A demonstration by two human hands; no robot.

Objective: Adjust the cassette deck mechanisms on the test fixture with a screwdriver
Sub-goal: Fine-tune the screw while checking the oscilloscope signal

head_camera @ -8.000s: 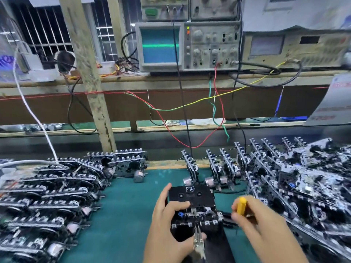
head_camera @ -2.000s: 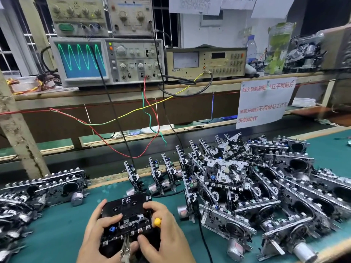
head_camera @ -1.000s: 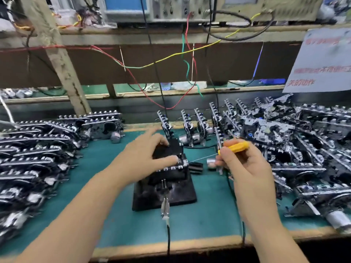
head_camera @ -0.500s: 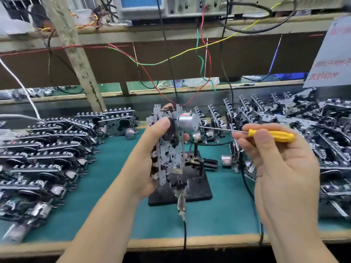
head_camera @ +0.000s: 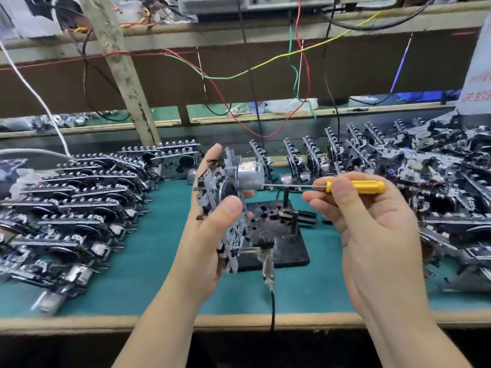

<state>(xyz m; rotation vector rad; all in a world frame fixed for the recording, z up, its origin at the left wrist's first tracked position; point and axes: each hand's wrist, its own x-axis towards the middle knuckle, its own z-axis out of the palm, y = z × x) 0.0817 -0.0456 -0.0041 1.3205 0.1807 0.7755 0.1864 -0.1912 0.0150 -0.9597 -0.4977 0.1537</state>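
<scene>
Mechanism (head_camera: 228, 205): lifted off fixture (head_camera: 276, 235) near worktop's front edge since a second ago, gripped upright in left hand (head_camera: 210, 229). Screwdriver (head_camera: 353, 187): pinched in right hand (head_camera: 372, 229), tip at motor (head_camera: 249, 176). Likely motor adjustment, off-fixture.

Left hand (head_camera: 210, 235) grips a silver metal cassette deck mechanism (head_camera: 228, 205) upright above the black test fixture plate (head_camera: 281, 243) on the green worktop (head_camera: 148, 261). Right hand (head_camera: 372, 224) pinches a yellow-handled screwdriver (head_camera: 353, 187), tip at the mechanism's silver cylindrical motor (head_camera: 249, 176). More mechanisms are piled left and right of the fixture.
</scene>
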